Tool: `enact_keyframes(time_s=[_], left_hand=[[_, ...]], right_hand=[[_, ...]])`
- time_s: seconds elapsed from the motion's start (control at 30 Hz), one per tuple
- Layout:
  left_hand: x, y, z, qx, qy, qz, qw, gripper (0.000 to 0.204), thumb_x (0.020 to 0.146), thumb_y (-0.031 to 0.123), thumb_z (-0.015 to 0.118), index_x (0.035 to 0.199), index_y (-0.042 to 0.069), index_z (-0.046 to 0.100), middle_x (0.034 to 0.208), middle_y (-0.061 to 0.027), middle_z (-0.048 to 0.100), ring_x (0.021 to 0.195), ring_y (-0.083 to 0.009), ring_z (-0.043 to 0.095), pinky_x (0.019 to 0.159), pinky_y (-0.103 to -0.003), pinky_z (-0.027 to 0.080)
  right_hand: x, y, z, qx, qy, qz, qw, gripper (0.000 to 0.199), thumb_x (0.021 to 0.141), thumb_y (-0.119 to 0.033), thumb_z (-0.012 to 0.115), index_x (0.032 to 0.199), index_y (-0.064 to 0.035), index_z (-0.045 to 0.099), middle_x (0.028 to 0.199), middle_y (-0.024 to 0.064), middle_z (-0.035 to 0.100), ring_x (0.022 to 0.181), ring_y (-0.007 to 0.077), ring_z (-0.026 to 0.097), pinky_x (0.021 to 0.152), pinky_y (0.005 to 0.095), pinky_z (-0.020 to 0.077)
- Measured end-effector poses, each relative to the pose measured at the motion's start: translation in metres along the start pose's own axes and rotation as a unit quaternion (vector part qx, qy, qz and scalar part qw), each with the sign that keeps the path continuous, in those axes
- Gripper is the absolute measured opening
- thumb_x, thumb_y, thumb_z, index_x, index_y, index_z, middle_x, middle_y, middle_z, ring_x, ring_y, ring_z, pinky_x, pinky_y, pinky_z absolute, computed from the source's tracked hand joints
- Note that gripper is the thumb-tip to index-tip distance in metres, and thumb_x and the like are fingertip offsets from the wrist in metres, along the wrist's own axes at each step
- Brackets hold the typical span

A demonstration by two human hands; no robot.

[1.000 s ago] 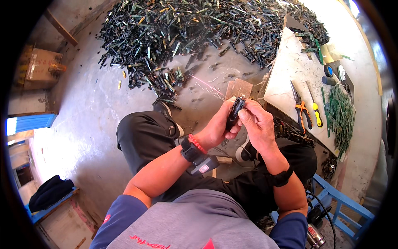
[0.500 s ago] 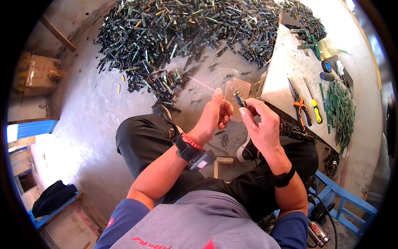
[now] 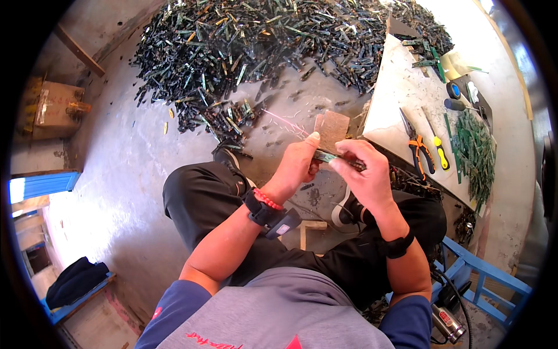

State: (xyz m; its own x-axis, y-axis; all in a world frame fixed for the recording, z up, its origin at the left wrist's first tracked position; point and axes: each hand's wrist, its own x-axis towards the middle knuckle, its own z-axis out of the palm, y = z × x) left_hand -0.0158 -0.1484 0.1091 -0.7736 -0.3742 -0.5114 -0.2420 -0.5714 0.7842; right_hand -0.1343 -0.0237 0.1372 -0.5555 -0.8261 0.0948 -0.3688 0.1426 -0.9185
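Between my two hands, above the floor, a small dark green circuit-board strip [image 3: 324, 156] lies nearly level. My left hand [image 3: 297, 160] is closed on its left end, thumb on top. Thumb and fingers of my right hand [image 3: 367, 174] pinch its right end, partly hiding it. A thin pinkish strand [image 3: 279, 119] shows just beyond my left thumb; I cannot tell whether that hand touches it. Right behind the strip stands a brown, flat board or block [image 3: 335, 129].
A large heap of dark strips [image 3: 232, 52] covers the floor ahead. On the white board [image 3: 389, 110] at right lie orange-handled pliers [image 3: 419, 151], a yellow-handled screwdriver [image 3: 442, 152], blue-centred tape [image 3: 453, 90] and a pile of green strips [image 3: 475, 157]. A blue stool [image 3: 482, 273] stands at lower right.
My right hand has brought the strip down and left to my left hand, turning it from upright to nearly level. My left hand has closed on its end.
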Motion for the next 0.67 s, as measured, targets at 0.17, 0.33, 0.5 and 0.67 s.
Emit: enact_keyframes(time_s=[0.17, 0.33, 0.5, 0.67], left_hand=[[0.005, -0.001, -0.007, -0.060, 0.051, -0.018, 0.997, 0.048, 0.097, 0.048, 0.039, 0.075, 0.007, 0.048, 0.061, 0.0001, 0.043, 0.048, -0.0075, 0.035, 0.042, -0.022, 0.027], [0.005, -0.003, -0.005, -0.052, 0.063, 0.010, 0.997, 0.048, 0.097, 0.049, 0.040, 0.075, 0.006, 0.048, 0.061, 0.0009, 0.043, 0.049, -0.0067, 0.034, 0.041, -0.021, 0.026], [0.006, -0.005, -0.003, -0.053, 0.044, 0.008, 0.998, 0.048, 0.097, 0.048, 0.040, 0.076, 0.006, 0.049, 0.060, 0.0013, 0.042, 0.048, -0.0062, 0.033, 0.041, -0.021, 0.026], [0.007, -0.005, -0.006, -0.046, 0.006, -0.006, 0.999, 0.047, 0.097, 0.048, 0.040, 0.079, 0.006, 0.049, 0.060, 0.0013, 0.042, 0.048, -0.0067, 0.033, 0.041, -0.022, 0.026]], right_hand=[[0.000, -0.004, -0.012, 0.229, 0.069, 0.177, 0.955, 0.022, 0.096, -0.017, 0.051, 0.099, 0.0026, 0.061, 0.081, 0.0080, 0.064, 0.064, 0.0096, 0.060, 0.056, 0.0216, 0.0503], [-0.005, -0.004, -0.021, 0.286, -0.014, 0.273, 0.919, 0.031, 0.098, -0.026, 0.048, 0.093, 0.0012, 0.061, 0.074, 0.0095, 0.064, 0.056, 0.0125, 0.061, 0.048, 0.0222, 0.0484], [-0.001, -0.004, -0.014, 0.285, 0.030, 0.209, 0.935, 0.026, 0.097, -0.022, 0.049, 0.097, 0.0018, 0.060, 0.074, 0.0098, 0.064, 0.057, 0.0138, 0.062, 0.049, 0.0233, 0.0495], [0.000, 0.000, -0.015, 0.253, 0.050, 0.210, 0.943, 0.024, 0.098, -0.021, 0.048, 0.100, 0.0006, 0.059, 0.078, 0.0098, 0.065, 0.060, 0.0151, 0.062, 0.052, 0.0244, 0.0503]])
